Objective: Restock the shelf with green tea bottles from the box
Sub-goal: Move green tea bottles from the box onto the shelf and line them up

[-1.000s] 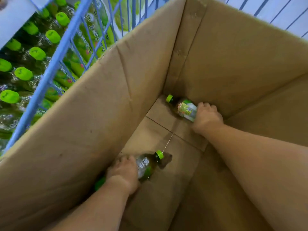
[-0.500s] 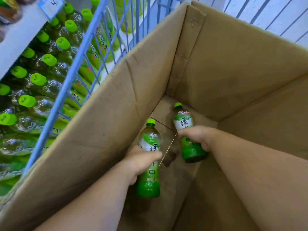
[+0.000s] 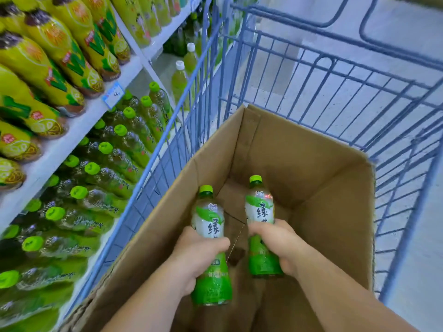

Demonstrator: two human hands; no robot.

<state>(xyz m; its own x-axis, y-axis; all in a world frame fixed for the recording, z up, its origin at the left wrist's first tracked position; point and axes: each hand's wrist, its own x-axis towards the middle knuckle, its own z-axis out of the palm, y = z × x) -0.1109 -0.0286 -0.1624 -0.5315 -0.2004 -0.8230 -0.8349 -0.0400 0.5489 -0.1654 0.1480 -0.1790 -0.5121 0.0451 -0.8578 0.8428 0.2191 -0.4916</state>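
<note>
Above the open box (image 3: 311, 178), each hand held one green tea bottle upright by its middle: the left hand (image 3: 196, 257) had its grip wrapped tight round the left bottle (image 3: 211, 248), and the right hand (image 3: 280, 243) had its grip closed round the right bottle (image 3: 260, 226). Both bottles stood cap up within the box mouth, apart from each other and clear of the cardboard walls. No other bottle showed on the visible part of the box floor, so these were judged to be among the last of the load. The box sat inside a blue wire cart (image 3: 335, 92) drawn up just beside the shelf (image 3: 72, 137). The chief risk lay in the transfer to the left: the cart's tall wire side stood between box and shelf, and a bottle carried low could strike the wire or the box rim and slip from a one-handed hold. A second risk was at the shelf itself. The lower tier held green-capped bottles (image 3: 105, 149) packed in close rows, so a bottle pushed in carelessly could topple its neighbours. Misplacement was also possible, since yellow-labelled bottles (image 3: 60, 44) filled the tier above and a price tag (image 3: 113, 94) hung on its edge. Beyond the cart, the floor (image 3: 395, 32) appeared pale, smooth and bare, and the light was even. The view was bent by the wide lens, so depth at the shelf could not be judged finely.
</note>
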